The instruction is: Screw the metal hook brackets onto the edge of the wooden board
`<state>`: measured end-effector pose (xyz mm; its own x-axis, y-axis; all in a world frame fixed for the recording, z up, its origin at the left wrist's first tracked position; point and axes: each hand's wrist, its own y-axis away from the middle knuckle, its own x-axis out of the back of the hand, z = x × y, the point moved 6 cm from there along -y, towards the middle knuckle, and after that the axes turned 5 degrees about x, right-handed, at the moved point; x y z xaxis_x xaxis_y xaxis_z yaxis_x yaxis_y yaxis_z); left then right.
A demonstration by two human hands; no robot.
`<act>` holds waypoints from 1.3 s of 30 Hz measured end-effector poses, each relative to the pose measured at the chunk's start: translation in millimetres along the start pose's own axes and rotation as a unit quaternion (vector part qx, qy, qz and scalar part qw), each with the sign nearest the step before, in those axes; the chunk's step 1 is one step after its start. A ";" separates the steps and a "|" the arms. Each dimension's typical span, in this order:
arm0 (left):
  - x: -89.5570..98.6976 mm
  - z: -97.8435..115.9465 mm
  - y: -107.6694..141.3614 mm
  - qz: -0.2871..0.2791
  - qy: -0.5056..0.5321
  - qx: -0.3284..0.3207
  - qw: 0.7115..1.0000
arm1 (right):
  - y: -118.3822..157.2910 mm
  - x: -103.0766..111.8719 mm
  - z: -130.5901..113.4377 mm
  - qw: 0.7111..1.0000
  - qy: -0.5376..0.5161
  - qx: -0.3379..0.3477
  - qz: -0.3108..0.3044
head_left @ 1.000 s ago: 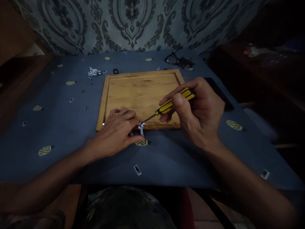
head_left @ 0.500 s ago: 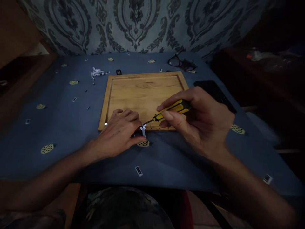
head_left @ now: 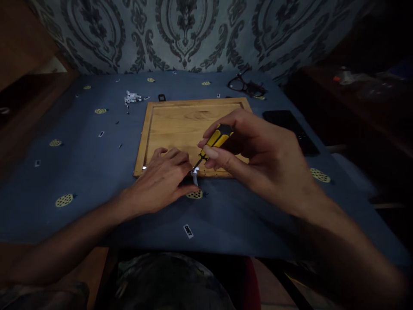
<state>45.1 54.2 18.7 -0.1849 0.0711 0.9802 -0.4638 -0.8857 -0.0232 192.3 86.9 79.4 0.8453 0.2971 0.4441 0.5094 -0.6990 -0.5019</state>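
A yellow-and-black screwdriver (head_left: 217, 141) is pinched in the fingers of my right hand (head_left: 258, 155). Its shaft slants down to the left, and the tip meets a small shiny metal piece (head_left: 195, 172) at the near edge of a wooden board (head_left: 180, 125). My left hand (head_left: 163, 178) lies over the board's near-left edge, with thumb and fingers closed around the metal piece. Part of that piece is hidden by the fingers, so its kind cannot be made out. A second bright metal bit (head_left: 144, 168) shows at the board's near-left corner.
On the blue patterned cloth (head_left: 103, 172), several metal parts (head_left: 133, 97) lie in a pile at the back left. A small dark square frame (head_left: 161, 97) sits behind the board. Eyeglasses (head_left: 247, 86) rest at the back right, and a dark flat phone-like object (head_left: 287, 125) lies right of the board.
My right hand has moved left and tipped the screwdriver steeper, its tip still at the metal piece. The left hand has stayed in place.
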 end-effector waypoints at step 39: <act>1.2 1.5 0.7 -0.006 0.002 -0.004 1.000 | -3.1 -14.1 16.9 0.991 -0.130 -0.029 -0.001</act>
<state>45.8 53.0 20.2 -0.1823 0.0832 0.9797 -0.4732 -0.8809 -0.0133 181.5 95.9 62.2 0.8612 0.4506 0.2351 0.5072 -0.7322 -0.4545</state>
